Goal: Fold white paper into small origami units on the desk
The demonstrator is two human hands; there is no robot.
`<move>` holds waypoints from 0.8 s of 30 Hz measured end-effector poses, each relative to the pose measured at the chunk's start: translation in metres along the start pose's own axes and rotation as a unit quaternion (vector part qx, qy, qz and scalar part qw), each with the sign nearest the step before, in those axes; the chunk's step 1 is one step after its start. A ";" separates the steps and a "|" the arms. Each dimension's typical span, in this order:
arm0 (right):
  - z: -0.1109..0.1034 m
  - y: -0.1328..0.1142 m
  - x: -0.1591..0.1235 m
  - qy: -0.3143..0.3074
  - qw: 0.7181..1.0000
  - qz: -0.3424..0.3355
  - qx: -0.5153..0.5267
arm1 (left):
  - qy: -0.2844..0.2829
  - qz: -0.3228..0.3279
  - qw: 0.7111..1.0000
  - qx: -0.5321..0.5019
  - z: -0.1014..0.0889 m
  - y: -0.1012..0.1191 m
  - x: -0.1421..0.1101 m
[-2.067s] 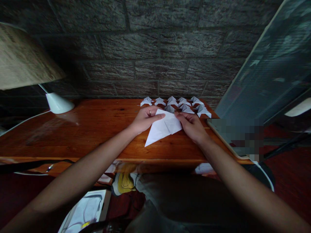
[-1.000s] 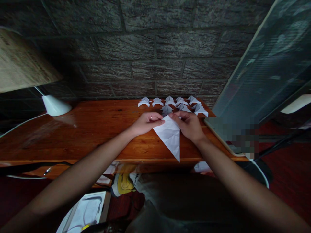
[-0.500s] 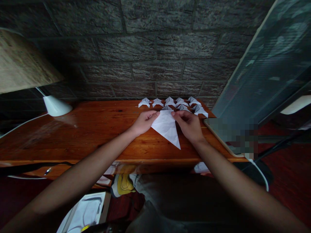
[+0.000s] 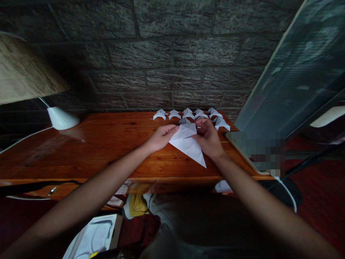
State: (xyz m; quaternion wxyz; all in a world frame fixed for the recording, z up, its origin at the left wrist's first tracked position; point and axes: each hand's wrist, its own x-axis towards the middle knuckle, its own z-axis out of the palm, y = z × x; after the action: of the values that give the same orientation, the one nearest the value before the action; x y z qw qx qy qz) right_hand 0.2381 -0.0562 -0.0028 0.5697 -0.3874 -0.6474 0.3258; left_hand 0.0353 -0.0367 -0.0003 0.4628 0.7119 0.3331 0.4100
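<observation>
A white folded sheet of paper (image 4: pixel 188 145) is held above the wooden table, its long point angled down to the right. My left hand (image 4: pixel 163 137) pinches its upper left edge between thumb and fingers. On the right side, my right hand (image 4: pixel 208 138) grips the paper, thumb on the front face and fingers behind the edge. A crease or flap edge runs across the upper part of the sheet. Just beyond my hands, several small folded paper pieces (image 4: pixel 188 113) stand in rows; some are partly hidden by the paper and my right hand.
The wooden table (image 4: pixel 107 151) runs up against a stone-block wall (image 4: pixel 159 54). At the left stands a lamp with a white base (image 4: pixel 63 118) and fabric shade (image 4: pixel 27 68). A pale-edged flat device (image 4: pixel 248 156), partly blurred out, lies at the right edge. Below is an open white box (image 4: pixel 97 233).
The paper was turned so its point swung from lower left to lower right. My right hand's thumb has since moved down onto the front face, where a fold line now shows.
</observation>
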 end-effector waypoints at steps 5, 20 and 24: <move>0.006 -0.010 -0.002 0.028 0.999 0.032 0.020 | -0.062 -0.008 0.998 -0.024 0.002 -0.004 -0.001; 0.005 -0.005 -0.006 -0.020 0.999 -0.027 -0.039 | -0.004 0.048 0.997 0.054 0.002 -0.013 -0.005; 0.002 -0.006 -0.005 -0.062 0.996 -0.036 -0.047 | -0.002 0.049 0.998 0.047 0.002 -0.010 -0.005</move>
State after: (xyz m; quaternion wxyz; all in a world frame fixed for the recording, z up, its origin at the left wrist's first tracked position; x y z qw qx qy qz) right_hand 0.2356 -0.0640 -0.0002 0.5215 -0.3691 -0.7095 0.2974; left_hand 0.0335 -0.0386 -0.0111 0.4084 0.7491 0.3163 0.4148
